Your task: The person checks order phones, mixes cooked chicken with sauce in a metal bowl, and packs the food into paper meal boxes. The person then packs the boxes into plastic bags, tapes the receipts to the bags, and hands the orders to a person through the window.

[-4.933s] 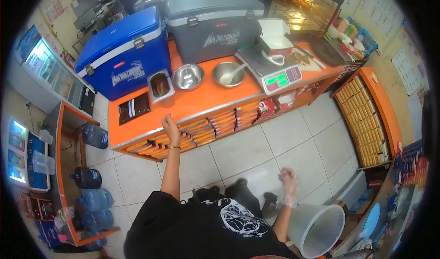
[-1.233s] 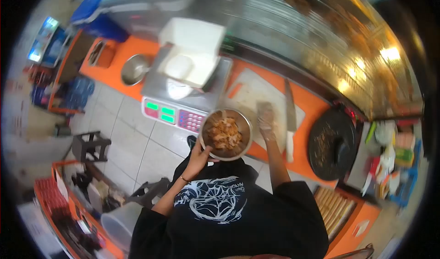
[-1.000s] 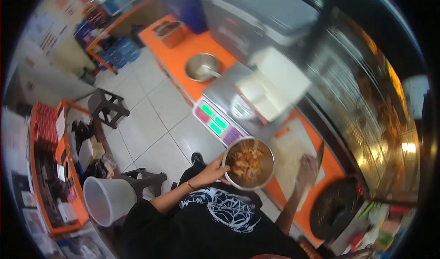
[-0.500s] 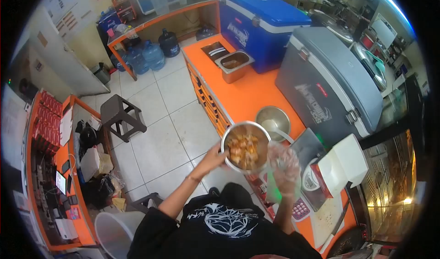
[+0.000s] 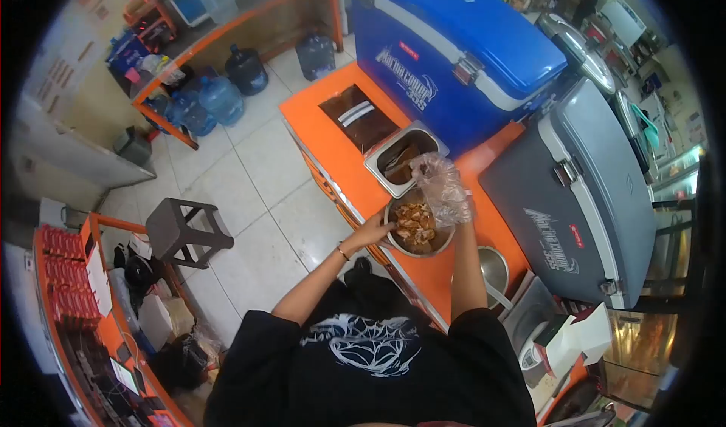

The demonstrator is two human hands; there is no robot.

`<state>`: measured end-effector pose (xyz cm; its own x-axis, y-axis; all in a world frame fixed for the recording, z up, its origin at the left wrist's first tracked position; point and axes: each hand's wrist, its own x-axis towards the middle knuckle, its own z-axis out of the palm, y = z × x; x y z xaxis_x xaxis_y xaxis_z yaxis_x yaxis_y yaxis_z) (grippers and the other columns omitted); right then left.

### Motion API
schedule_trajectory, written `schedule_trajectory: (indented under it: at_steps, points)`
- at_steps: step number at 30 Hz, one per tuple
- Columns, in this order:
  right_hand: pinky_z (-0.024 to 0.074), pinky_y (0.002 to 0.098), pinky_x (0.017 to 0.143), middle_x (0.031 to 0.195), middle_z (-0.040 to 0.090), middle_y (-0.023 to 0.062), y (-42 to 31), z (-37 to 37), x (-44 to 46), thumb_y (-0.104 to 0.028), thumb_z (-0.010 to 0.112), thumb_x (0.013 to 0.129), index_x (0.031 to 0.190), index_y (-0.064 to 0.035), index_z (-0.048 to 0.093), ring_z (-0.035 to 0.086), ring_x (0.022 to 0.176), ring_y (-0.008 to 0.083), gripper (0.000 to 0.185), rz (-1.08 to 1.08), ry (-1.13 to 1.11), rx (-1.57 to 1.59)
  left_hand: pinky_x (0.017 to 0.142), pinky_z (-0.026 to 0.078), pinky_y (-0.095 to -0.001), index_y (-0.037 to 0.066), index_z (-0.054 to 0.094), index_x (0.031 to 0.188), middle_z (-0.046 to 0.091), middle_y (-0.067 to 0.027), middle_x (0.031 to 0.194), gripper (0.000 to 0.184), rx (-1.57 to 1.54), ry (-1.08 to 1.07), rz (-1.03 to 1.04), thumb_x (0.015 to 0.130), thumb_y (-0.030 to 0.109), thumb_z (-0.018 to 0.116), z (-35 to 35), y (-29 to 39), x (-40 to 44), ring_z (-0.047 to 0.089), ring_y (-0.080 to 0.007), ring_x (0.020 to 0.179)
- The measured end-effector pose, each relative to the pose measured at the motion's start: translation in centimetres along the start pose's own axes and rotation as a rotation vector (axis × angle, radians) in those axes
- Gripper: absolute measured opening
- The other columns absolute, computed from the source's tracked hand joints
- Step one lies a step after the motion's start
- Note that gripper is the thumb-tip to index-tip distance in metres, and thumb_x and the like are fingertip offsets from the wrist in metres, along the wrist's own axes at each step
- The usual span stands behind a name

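Observation:
My left hand (image 5: 370, 232) grips the left rim of a steel bowl (image 5: 439, 245) that holds chopped, browned food pieces (image 5: 414, 224). My right hand (image 5: 442, 189), in a clear plastic glove, is over the bowl's upper right edge, beside a rectangular steel container (image 5: 378, 162) with dark brown contents. Its fingertips reach the container's near side, and what they hold, if anything, is hidden by the crinkled glove. A dark packet (image 5: 363, 117) with pale stripes lies on the orange counter (image 5: 314, 106) beyond the container.
A blue cooler (image 5: 431, 57) and a grey cooler (image 5: 563, 208) stand along the counter's far side. Right of the bowl are a second steel bowl (image 5: 495, 264) with a spoon, a scale (image 5: 529, 314) and an open white box (image 5: 582, 340). A dark stool (image 5: 185, 230) stands on the floor.
The view has turned from the scale and cutting board towards the coolers. The food bowl has moved beside the rectangular container, and my gloved hand has moved from the board to that container.

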<state>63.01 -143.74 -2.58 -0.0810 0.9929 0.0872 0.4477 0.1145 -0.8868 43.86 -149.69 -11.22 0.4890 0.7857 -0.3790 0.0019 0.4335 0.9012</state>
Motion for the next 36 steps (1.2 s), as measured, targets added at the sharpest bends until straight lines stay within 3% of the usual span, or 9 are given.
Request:
schedule_trajectory:
  at_steps: [2,4,7,10,12,16,18,26,36]
  points:
    - [0.0505,0.0323,0.073,0.095,0.061,0.0032,-0.3,0.1,1.6,-0.002,0.061,0.082,0.099,-0.0063,0.057,0.059,0.080,0.0170,0.017,0.101,-0.028,0.235,0.061,0.059,-0.0301,0.006,0.010,0.143,0.051,-0.0144,0.122,0.075,0.017,-0.189,-0.107,0.089,0.026,0.057,-2.4,1.7,-0.1,0.063,-0.0218,0.090]
    - [0.0507,0.0310,0.071,0.092,0.060,0.0029,-0.3,0.3,2.1,-0.002,0.061,0.083,0.098,-0.0053,0.058,0.059,0.078,0.0159,0.016,0.133,0.015,0.447,0.065,0.052,-0.0265,-0.001,0.025,0.139,0.063,-0.0094,0.095,0.070,0.138,0.342,0.074,0.088,0.029,0.062,-4.1,3.6,-0.6,0.062,-0.0143,0.079]
    - [0.0503,0.0284,0.067,0.086,0.058,0.0030,-1.6,1.0,2.4,-0.005,0.060,0.085,0.099,-0.0035,0.059,0.059,0.077,0.0151,0.014,0.143,0.122,0.769,0.069,0.049,-0.0241,-0.002,0.038,0.132,0.065,-0.0057,0.087,0.058,0.007,0.285,0.161,0.088,0.027,0.062,-7.1,5.0,1.5,0.061,-0.0113,0.083]
    - [0.0494,0.0284,0.068,0.087,0.059,0.0042,-5.4,1.9,2.8,-0.009,0.060,0.086,0.098,-0.0027,0.061,0.059,0.078,0.0151,0.013,0.300,0.382,0.320,0.080,0.049,-0.0254,-0.004,0.049,0.122,0.066,-0.0061,0.088,0.042,0.112,0.220,0.235,0.089,0.019,0.061,-9.8,5.4,4.2,0.062,-0.0115,0.083]
    - [0.0485,0.0290,0.068,0.088,0.059,0.0047,-5.8,2.1,3.3,-0.012,0.058,0.088,0.096,-0.0021,0.061,0.058,0.077,0.0138,0.013,0.231,0.378,-0.368,0.078,0.051,-0.0261,-0.002,0.055,0.115,0.064,-0.0059,0.092,0.032,0.061,0.169,0.245,0.091,0.018,0.058,-11.4,6.1,5.7,0.062,-0.0116,0.083]
    - [0.0469,0.0295,0.070,0.089,0.061,0.0040,-4.6,4.9,2.7,-0.016,0.055,0.091,0.097,-0.0029,0.060,0.056,0.078,0.0129,0.015,0.364,0.426,-0.435,0.072,0.054,-0.0264,0.001,0.053,0.120,0.060,-0.0075,0.103,0.032,-0.098,0.116,0.089,0.093,0.018,0.053,-12.9,10.0,7.0,0.062,-0.0131,0.087]
    - [0.0447,0.0291,0.070,0.089,0.061,0.0042,-4.9,5.6,2.3,-0.021,0.052,0.094,0.097,-0.0039,0.059,0.054,0.077,0.0125,0.019,0.497,0.578,0.269,0.071,0.055,-0.0265,0.001,0.052,0.122,0.060,-0.0085,0.104,0.033,0.012,0.086,0.108,0.093,0.017,0.052,-13.4,10.6,8.1,0.062,-0.0144,0.088]
    - [0.0445,0.0245,0.067,0.083,0.061,0.0061,-2.4,4.4,0.0,-0.025,0.057,0.092,0.089,-0.0028,0.058,0.055,0.073,0.0124,0.022,0.333,0.974,0.955,0.073,0.055,-0.0279,0.004,0.056,0.121,0.060,-0.0073,0.099,0.038,0.151,-0.033,0.106,0.092,0.029,0.055,-15.0,12.0,10.1,0.059,-0.0143,0.092]
    - [0.0498,0.0279,0.077,0.093,0.059,0.0088,-1.2,4.0,-3.2,-0.017,0.056,0.091,0.096,-0.0002,0.058,0.059,0.087,0.0190,0.018,0.329,1.190,1.229,0.075,0.055,-0.0295,0.004,0.055,0.121,0.060,-0.0074,0.101,0.039,0.155,-0.044,0.100,0.092,0.029,0.056,-14.6,12.6,9.6,0.058,-0.0151,0.095]
